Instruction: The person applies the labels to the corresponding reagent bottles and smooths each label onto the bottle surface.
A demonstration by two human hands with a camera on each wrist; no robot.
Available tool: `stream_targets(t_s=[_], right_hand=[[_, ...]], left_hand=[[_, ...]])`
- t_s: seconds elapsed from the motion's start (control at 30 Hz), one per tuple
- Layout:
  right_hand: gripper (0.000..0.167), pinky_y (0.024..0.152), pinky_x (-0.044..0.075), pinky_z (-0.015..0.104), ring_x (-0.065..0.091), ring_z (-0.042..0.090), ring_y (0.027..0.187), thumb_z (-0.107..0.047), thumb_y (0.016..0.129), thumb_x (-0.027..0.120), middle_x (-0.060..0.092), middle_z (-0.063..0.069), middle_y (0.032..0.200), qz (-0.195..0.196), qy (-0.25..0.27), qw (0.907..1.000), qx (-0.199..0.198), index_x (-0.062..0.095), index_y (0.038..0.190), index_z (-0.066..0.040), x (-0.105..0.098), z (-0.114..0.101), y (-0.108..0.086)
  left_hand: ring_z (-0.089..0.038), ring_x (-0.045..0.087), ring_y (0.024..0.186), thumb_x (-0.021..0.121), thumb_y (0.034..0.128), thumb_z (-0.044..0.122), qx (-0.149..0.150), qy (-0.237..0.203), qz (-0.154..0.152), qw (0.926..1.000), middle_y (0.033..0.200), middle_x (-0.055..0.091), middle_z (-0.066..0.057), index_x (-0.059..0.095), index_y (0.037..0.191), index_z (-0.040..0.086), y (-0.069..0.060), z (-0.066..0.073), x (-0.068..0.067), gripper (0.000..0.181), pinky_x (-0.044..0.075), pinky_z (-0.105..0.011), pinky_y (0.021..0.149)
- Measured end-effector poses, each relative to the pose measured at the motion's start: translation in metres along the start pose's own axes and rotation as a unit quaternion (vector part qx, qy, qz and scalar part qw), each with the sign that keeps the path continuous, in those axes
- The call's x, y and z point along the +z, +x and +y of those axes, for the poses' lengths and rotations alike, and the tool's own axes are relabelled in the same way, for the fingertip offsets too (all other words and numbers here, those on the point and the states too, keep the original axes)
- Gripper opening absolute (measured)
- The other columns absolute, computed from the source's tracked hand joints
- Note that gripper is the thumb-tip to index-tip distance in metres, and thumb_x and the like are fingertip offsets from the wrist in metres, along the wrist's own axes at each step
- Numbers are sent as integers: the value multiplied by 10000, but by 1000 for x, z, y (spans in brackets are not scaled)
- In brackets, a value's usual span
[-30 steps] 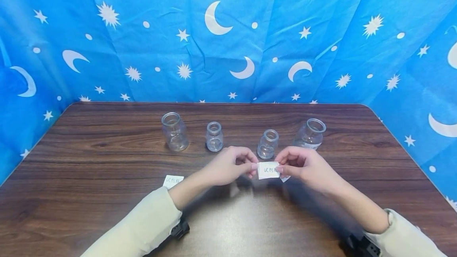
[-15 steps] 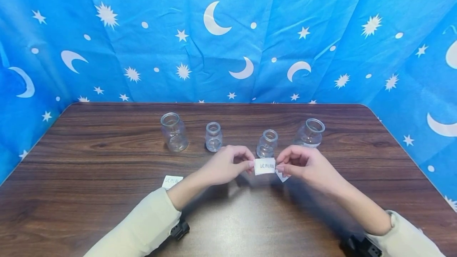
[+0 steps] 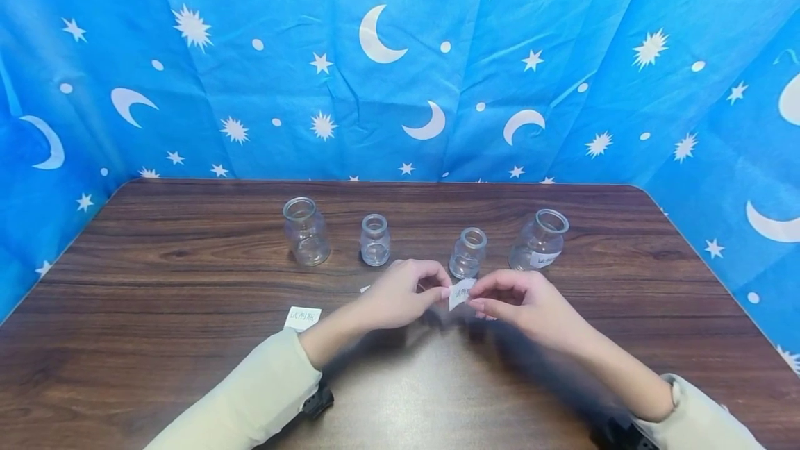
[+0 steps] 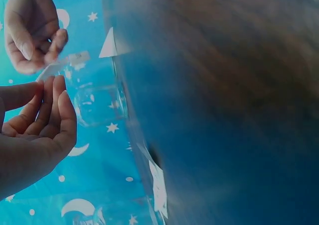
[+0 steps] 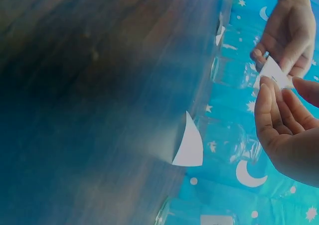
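Note:
Between both hands, a small white label with printed characters (image 3: 461,293) is held up off the table, curved. The left hand (image 3: 400,295) pinches its left edge with thumb and fingers. At its right edge, the right hand (image 3: 537,307) has its thumb and fingertips, which cover part of the print. The label also shows in the left wrist view (image 4: 62,64) and, as a tilted white piece (image 5: 275,74), in the right wrist view. Just behind the hands stands a small glass jar (image 3: 467,255). Another label (image 3: 486,317) lies partly hidden under the right hand.
A larger jar (image 3: 537,242) at the right bears a white label (image 3: 545,259). Two other glass jars stand left, one small (image 3: 375,242) and one large (image 3: 307,233). One label (image 3: 303,318) lies beside the left forearm; a white corner (image 3: 365,289) shows behind the left hand.
The held label has turned and bent, and the right hand has moved slightly left and down. The right-hand jar's label has come into fuller view.

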State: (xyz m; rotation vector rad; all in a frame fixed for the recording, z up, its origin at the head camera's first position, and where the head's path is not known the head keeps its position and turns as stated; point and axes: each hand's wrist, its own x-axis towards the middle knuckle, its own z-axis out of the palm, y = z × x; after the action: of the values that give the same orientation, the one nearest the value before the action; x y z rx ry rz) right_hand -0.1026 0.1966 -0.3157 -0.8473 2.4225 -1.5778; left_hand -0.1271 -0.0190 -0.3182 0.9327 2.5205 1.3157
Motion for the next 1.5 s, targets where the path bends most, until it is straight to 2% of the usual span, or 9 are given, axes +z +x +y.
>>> stream_targets(t_s=[0.17, 0.3, 0.57, 0.7, 0.8, 1.0, 1.23, 1.37, 1.5], right_hand=[[131, 661, 524, 315, 638, 145, 775, -30, 861, 606, 646, 176, 895, -59, 79, 10000, 3, 644, 977, 19, 2, 1, 1], [126, 665, 523, 309, 638, 180, 760, -33, 861, 608, 657, 111, 886, -26, 97, 9999, -17, 651, 974, 1, 3, 0, 1], [57, 607, 504, 309, 605, 159, 675, -38, 864, 602, 633, 51, 768, 14, -401, 9992, -13, 658, 878, -37, 1, 3, 1], [49, 599, 504, 305, 596, 154, 660, -32, 861, 603, 623, 37, 752, -22, -489, 9988, 58, 651, 862, -35, -4, 5, -2], [46, 591, 503, 305, 593, 162, 654, -23, 857, 604, 624, 37, 752, 6, -482, 9988, 118, 649, 860, -30, -9, 7, -4], [49, 607, 498, 294, 599, 170, 671, -38, 860, 608, 638, 45, 750, 45, -446, 9984, 345, 652, 873, -22, -18, 11, -8], [45, 599, 498, 294, 597, 178, 656, -40, 858, 611, 637, 43, 723, 159, -426, 9981, 419, 651, 864, -20, -20, 15, -8], [44, 596, 497, 292, 595, 186, 650, -28, 855, 610, 635, 55, 717, 191, -375, 9983, 415, 648, 865, -8, -20, 16, -8], [48, 605, 500, 298, 595, 184, 653, -28, 853, 611, 635, 61, 722, 299, -392, 9975, 504, 645, 872, 2, -21, 15, -7]], left_hand=[[-38, 550, 731, 587, 872, 83, 69, -26, -36, 10000, 753, 606, 69, 622, 819, 102, 0, 7, 2, 66, 443, -203, 684], [-36, 542, 738, 580, 882, 90, 64, -43, -115, 9999, 769, 617, 52, 622, 833, 114, 0, 10, 4, 69, 436, -209, 675], [-38, 531, 689, 584, 871, 69, 22, -92, -283, 9996, 744, 616, 28, 622, 829, 89, 2, 8, 7, 60, 431, -202, 630], [-53, 513, 668, 598, 856, 85, -96, 111, -204, 9997, 715, 593, 69, 631, 803, 98, 4, 3, 7, 63, 417, -217, 635], [-52, 513, 634, 605, 840, 91, -349, 342, -161, 9987, 682, 584, 80, 637, 784, 107, 6, -3, 4, 67, 418, -229, 658], [-64, 518, 449, 608, 838, 82, -863, 825, -534, 9914, 572, 572, 46, 616, 742, 112, 6, -16, 1, 101, 430, -228, 606], [-89, 466, 584, 638, 813, 91, -758, 1586, -737, 9817, 658, 565, 47, 624, 733, 119, 3, -21, 6, 86, 381, -235, 578], [-91, 474, 599, 642, 816, 111, -736, 1690, -715, 9803, 690, 583, 32, 639, 765, 104, 3, -22, 7, 51, 389, -235, 583], [-85, 491, 557, 629, 829, 119, -753, 1442, -492, 9855, 662, 588, 42, 651, 825, 86, 3, -15, -2, 40, 408, -229, 560]])
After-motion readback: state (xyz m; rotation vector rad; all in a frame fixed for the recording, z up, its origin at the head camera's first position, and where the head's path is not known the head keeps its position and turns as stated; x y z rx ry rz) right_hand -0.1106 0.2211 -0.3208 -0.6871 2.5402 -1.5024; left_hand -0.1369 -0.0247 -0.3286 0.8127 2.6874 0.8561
